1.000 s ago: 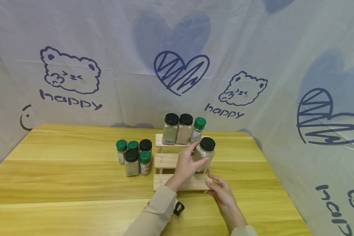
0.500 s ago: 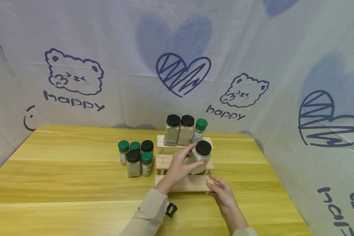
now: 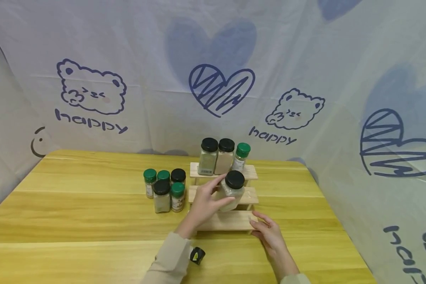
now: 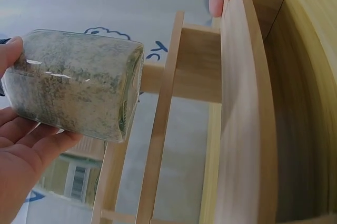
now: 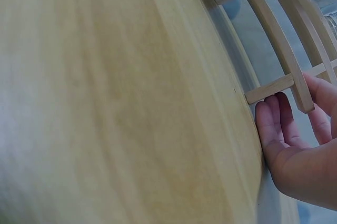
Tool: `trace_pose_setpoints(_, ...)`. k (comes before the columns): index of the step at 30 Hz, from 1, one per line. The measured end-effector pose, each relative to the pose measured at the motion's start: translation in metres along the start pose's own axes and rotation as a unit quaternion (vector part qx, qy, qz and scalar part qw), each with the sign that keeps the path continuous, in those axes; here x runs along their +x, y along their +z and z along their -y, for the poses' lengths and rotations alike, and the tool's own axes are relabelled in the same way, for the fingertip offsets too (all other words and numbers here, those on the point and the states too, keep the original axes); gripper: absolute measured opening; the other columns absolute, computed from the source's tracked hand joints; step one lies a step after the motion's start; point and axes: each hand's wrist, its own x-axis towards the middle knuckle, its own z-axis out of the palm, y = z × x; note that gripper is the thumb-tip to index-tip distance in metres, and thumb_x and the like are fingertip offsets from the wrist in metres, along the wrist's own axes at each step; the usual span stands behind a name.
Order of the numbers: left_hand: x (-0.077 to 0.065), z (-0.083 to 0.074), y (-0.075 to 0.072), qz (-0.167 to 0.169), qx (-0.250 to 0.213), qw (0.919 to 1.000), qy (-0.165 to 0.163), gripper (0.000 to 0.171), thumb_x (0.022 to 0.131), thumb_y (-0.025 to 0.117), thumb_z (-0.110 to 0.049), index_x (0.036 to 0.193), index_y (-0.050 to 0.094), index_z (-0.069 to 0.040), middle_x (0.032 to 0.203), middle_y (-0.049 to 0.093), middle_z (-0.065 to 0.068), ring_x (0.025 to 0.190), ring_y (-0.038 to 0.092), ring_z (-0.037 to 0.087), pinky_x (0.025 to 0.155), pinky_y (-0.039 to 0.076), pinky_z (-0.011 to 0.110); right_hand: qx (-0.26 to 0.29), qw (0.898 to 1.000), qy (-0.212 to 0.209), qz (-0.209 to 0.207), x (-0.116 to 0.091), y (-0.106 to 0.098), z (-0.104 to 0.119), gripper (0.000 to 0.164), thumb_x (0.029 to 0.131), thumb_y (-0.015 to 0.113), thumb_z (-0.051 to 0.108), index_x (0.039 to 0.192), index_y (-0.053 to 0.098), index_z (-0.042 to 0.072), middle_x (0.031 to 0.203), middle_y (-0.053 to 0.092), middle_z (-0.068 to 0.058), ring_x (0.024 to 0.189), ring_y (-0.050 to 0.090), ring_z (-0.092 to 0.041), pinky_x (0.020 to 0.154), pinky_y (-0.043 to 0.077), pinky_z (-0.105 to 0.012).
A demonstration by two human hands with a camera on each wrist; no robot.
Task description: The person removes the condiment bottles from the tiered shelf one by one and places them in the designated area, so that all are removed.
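My left hand (image 3: 204, 205) holds a clear glass spice jar (image 3: 230, 195) with a black lid, thumb on the near side and fingers behind. The jar is tilted and overlaps the middle step of a three-step wooden rack (image 3: 227, 221). In the left wrist view the speckled, pale-brown contents of the jar (image 4: 79, 84) show, its base pointing toward the rack. At the right end of the lowest step, my right hand (image 3: 269, 232) grips the rack. In the right wrist view that hand (image 5: 305, 166) has its fingers curled around the step's end (image 5: 303, 100).
On the top step stand two black-lidded jars (image 3: 208, 161) (image 3: 224, 161) and a green-lidded bottle (image 3: 240, 159). Left of the rack, several spice jars (image 3: 162, 202) with green or black lids stand grouped on the wooden table (image 3: 92, 213). A printed cloth (image 3: 156, 47) hangs behind.
My left hand has carried the jar leftward and slightly down, from the rack's right end toward its middle. The right hand stays on the lowest step's end.
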Motion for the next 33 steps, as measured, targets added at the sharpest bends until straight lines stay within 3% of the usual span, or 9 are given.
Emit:
trace_pose_setpoints(12,-0.013,0.002,-0.019,0.002,-0.002,1.0,0.009,0.057,0.069,0.075,0.0,0.12,0.051,0.007,0.115,0.056,0.02,0.102,0.055,0.029,0.08,0.049,0.038,0.006,1.0,0.005,0.006,0.001,0.001,-0.001,0.037,0.081,0.055,-0.011,0.117,0.051,-0.01,0.075,0.063,-0.007,0.064,0.06,-0.015,0.059,0.052,-0.025)
trace_pose_setpoints(18,-0.021,0.006,-0.024,-0.014,-0.022,0.9992,0.028,0.056,0.064,0.077,0.004,0.114,0.054,0.01,0.107,0.058,0.023,0.095,0.057,0.033,0.075,0.051,0.04,0.007,1.0,-0.004,0.019,0.001,-0.001,-0.002,0.035,0.08,0.056,-0.01,0.115,0.053,-0.008,0.076,0.064,-0.006,0.065,0.061,-0.016,0.061,0.052,-0.026)
trace_pose_setpoints(23,-0.028,0.004,-0.031,-0.028,-0.032,0.999,0.014,0.054,0.064,0.076,0.006,0.113,0.055,0.01,0.105,0.06,0.022,0.093,0.058,0.032,0.075,0.051,0.037,0.002,1.0,0.0,0.014,0.001,-0.001,-0.002,0.036,0.08,0.057,-0.009,0.116,0.053,-0.008,0.076,0.064,-0.006,0.065,0.061,-0.015,0.059,0.052,-0.025)
trace_pose_setpoints(30,-0.035,0.003,-0.045,-0.045,-0.011,0.9988,0.013,0.052,0.062,0.077,0.005,0.11,0.057,0.009,0.102,0.061,0.02,0.092,0.059,0.031,0.072,0.052,0.038,-0.005,1.0,0.015,0.005,0.0,0.0,0.001,0.04,0.081,0.056,-0.009,0.12,0.048,-0.009,0.075,0.063,-0.005,0.064,0.059,-0.014,0.058,0.051,-0.023)
trace_pose_setpoints(33,-0.036,-0.006,-0.052,-0.039,-0.014,0.9991,-0.004,0.05,0.062,0.075,0.01,0.108,0.056,0.014,0.102,0.06,0.024,0.093,0.058,0.035,0.073,0.051,0.041,-0.006,1.0,0.017,0.003,0.0,0.0,0.001,0.041,0.081,0.056,-0.009,0.121,0.047,-0.009,0.076,0.063,-0.005,0.065,0.06,-0.014,0.058,0.051,-0.023)
